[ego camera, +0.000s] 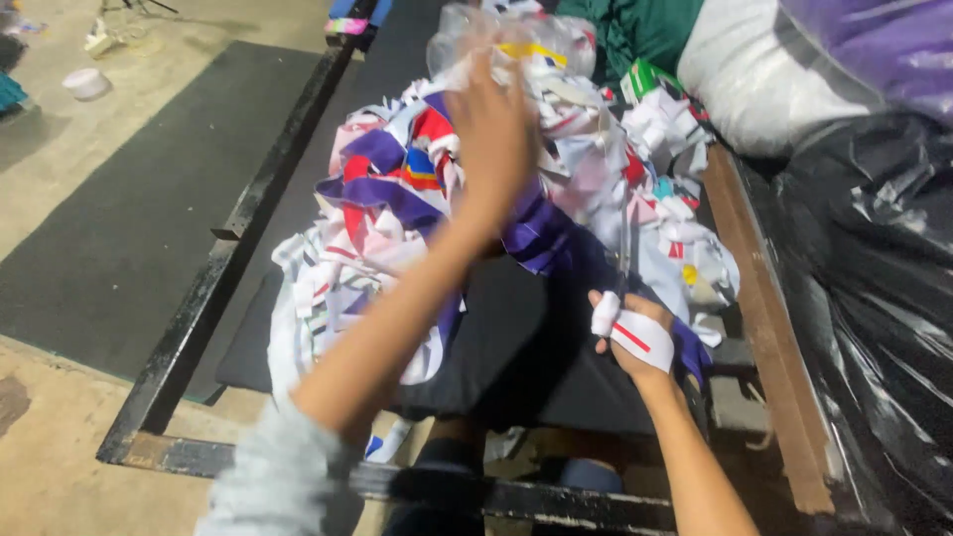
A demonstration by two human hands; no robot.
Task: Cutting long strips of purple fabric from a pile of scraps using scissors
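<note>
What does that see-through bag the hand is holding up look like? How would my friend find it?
Start at the big heap of colourful fabric scraps on the black work surface. At its far end, the left hand is raised, gripping a crinkly clear plastic bag. Unlike the loose cloth around it, it is see-through, with scraps and a yellow strip showing inside.

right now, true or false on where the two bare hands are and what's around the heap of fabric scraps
1. The left hand is raised over the heap of multicoloured fabric scraps, gripping a clear plastic bag. True.
2. The right hand is bare, with nothing on it. False: white strips, one with a red line, wrap it.
3. The scraps lie on a black cloth surface. True.
4. A shiny black plastic sack sits at the left. False: it is at the right.
</note>
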